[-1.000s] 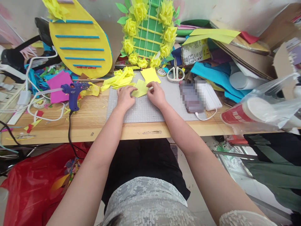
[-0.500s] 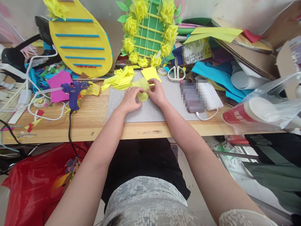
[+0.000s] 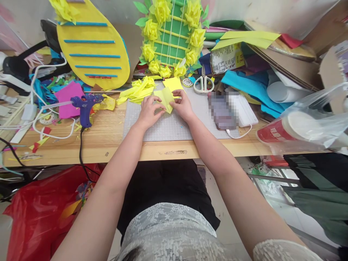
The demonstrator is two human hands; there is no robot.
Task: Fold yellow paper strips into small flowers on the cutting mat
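Note:
Between my two hands, over the grey cutting mat (image 3: 152, 132), is a pale yellow sheet of paper (image 3: 165, 97) with a crease across it. My left hand (image 3: 150, 111) pinches its lower left edge between thumb and fingers. The right side of the sheet is gripped by my right hand (image 3: 182, 104), thumb in front and fingers behind. Just behind lies a stack of brighter yellow paper (image 3: 173, 83). Left of it is a heap of yellow paper petals and strips (image 3: 137, 92). White-handled scissors (image 3: 203, 84) and a small tape roll (image 3: 187, 82) rest at the mat's back edge.
A purple glue gun (image 3: 85, 107) stands on the left with its cord over the table edge. A phone (image 3: 221, 110) and a white power bank (image 3: 244, 110) lie right, near a bagged cup (image 3: 282, 128). Behind stand a yellow board (image 3: 95, 47) and a flower-trimmed green panel (image 3: 174, 36).
The yellow sheet, bent over between my hands before, is now opened flatter with its crease showing. My left hand has shifted slightly and its fingers have moved along the paper's edge.

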